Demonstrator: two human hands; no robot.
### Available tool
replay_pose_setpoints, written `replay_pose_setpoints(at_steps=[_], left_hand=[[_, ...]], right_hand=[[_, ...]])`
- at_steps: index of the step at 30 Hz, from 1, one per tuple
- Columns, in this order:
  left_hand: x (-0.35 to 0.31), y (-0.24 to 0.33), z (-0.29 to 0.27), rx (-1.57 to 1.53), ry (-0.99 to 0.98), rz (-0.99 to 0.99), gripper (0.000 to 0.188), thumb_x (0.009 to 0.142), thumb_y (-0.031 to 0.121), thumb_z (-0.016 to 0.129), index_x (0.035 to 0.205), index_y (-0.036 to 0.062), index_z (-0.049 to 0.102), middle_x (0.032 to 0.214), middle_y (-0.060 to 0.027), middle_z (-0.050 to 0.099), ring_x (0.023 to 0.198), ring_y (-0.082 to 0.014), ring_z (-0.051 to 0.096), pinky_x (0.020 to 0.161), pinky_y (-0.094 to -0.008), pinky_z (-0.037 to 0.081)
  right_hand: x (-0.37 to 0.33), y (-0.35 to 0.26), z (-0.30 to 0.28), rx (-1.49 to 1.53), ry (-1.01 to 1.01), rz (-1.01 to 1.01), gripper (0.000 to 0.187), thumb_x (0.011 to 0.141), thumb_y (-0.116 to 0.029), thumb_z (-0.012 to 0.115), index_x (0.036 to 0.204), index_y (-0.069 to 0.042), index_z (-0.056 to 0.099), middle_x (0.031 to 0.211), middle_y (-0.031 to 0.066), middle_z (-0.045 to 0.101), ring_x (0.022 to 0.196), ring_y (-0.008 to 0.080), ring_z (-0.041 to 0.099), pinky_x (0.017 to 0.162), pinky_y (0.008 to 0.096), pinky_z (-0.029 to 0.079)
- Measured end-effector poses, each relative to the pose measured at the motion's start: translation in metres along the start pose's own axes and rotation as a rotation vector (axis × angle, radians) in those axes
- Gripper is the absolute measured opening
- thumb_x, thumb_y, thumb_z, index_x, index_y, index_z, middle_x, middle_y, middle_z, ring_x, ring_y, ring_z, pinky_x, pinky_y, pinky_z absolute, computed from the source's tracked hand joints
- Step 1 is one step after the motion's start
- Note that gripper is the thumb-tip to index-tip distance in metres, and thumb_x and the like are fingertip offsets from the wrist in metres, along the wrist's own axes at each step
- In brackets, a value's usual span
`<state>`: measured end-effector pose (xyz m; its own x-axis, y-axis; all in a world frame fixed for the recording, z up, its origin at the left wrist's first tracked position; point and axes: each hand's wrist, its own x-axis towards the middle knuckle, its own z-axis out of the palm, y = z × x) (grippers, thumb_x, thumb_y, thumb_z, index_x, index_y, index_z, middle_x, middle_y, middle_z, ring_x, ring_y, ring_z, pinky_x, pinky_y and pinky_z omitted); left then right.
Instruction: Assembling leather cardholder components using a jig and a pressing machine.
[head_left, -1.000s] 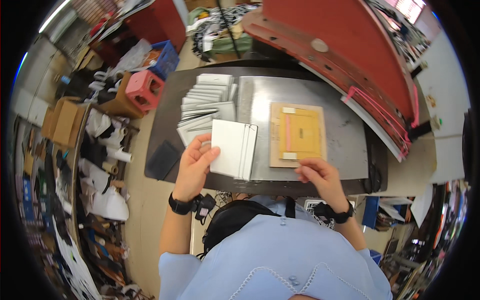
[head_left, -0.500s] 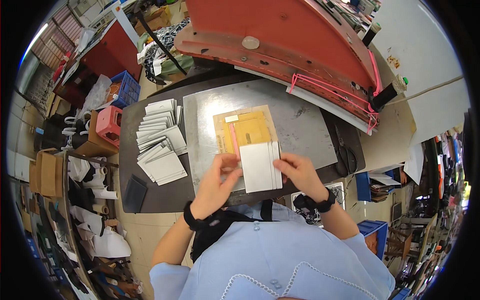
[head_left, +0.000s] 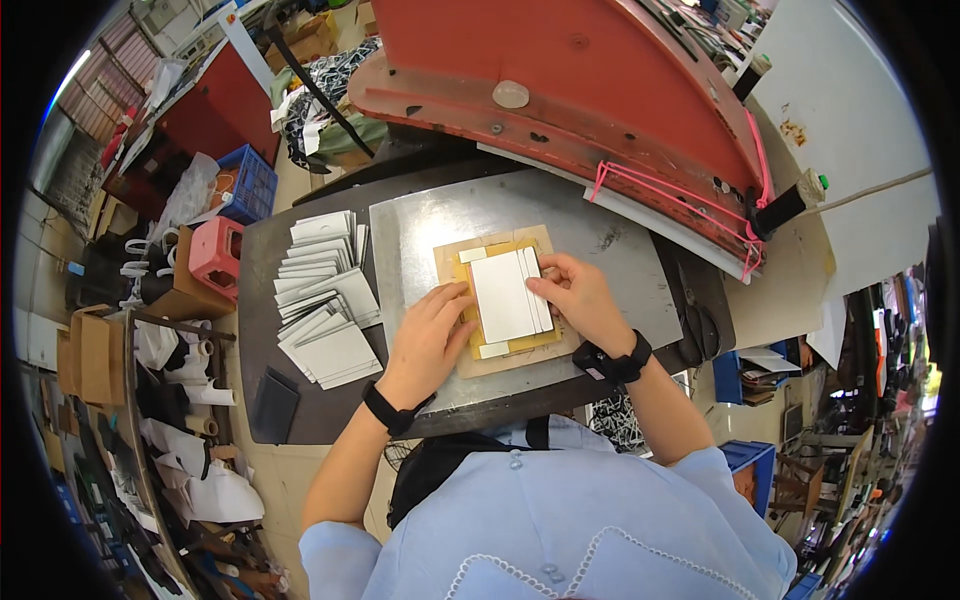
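A white layered panel, with narrow stepped strips along its right side, lies on a yellow template on a tan board. My right hand pinches the panel's right edge, thumb on top and index finger at the upper right. My left hand rests at the panel's left edge, its fingers stretched out and the thumb apart. Beneath the board lies a grey metal plate. To the left, several similar white panels lie in a fanned, overlapping stack.
A large red machine frame with pink cord overhangs the far side. Black scissors lie at the table's right. A dark flat piece sits at the near left corner. Beyond the left edge are a pink stool and a blue crate.
Both hands have moved the white panel away from me and slightly left, from the template's near edge to lying over the template. My left fingers have straightened.
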<state>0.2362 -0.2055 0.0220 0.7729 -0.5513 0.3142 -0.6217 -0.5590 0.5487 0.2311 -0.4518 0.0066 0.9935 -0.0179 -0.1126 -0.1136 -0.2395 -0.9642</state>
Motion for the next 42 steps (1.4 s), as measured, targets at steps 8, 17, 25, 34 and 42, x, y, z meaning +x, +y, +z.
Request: replay_pose_setpoints(at_steps=[8,17,25,34,42], left_hand=[[0.001,-0.002,0.001,-0.034,-0.014,0.030,0.034,0.088,0.008,0.067,0.120,0.0011,0.059,0.134,-0.0158,0.057,0.126,-0.0353,0.051,0.100,-0.0408,0.045],[0.000,-0.012,0.012,0.060,-0.029,0.049,0.033,0.091,0.010,0.061,0.123,0.0013,0.058,0.136,-0.0147,0.055,0.127,-0.0340,0.050,0.100,-0.0418,0.043],[0.000,-0.014,0.014,0.065,-0.029,0.024,0.032,0.094,0.014,0.059,0.124,0.0017,0.058,0.138,-0.0130,0.055,0.129,-0.0331,0.048,0.103,-0.0411,0.041],[-0.002,-0.012,0.013,0.087,-0.029,0.025,0.041,0.090,0.019,0.066,0.126,0.0026,0.056,0.141,-0.0122,0.052,0.130,-0.0319,0.047,0.103,-0.0412,0.041],[0.000,-0.008,0.017,0.173,-0.027,0.102,0.044,0.086,0.018,0.068,0.124,-0.0001,0.054,0.135,-0.0161,0.053,0.128,-0.0334,0.049,0.102,-0.0417,0.042]], right_hand=[[0.003,0.004,0.008,-0.003,0.019,-0.021,0.034,0.089,-0.014,0.071,0.116,0.005,0.060,0.075,-0.0005,0.059,0.060,0.0036,0.052,0.051,0.0193,0.040],[0.003,0.011,0.008,0.036,0.013,-0.040,0.035,0.088,-0.014,0.072,0.114,0.003,0.057,0.074,0.0022,0.060,0.063,0.0062,0.055,0.055,0.0220,0.043],[0.004,0.010,0.010,0.059,0.031,-0.013,0.037,0.088,-0.014,0.072,0.118,0.003,0.058,0.076,0.0009,0.061,0.062,0.0051,0.054,0.054,0.0208,0.043],[0.002,0.004,0.012,0.056,0.040,-0.015,0.037,0.088,-0.014,0.072,0.118,0.003,0.059,0.076,0.0002,0.061,0.061,0.0038,0.053,0.053,0.0192,0.041],[0.001,0.006,0.013,-0.072,0.064,-0.073,0.036,0.087,-0.013,0.073,0.116,0.003,0.059,0.074,-0.0019,0.058,0.058,0.0027,0.050,0.051,0.0189,0.038]])
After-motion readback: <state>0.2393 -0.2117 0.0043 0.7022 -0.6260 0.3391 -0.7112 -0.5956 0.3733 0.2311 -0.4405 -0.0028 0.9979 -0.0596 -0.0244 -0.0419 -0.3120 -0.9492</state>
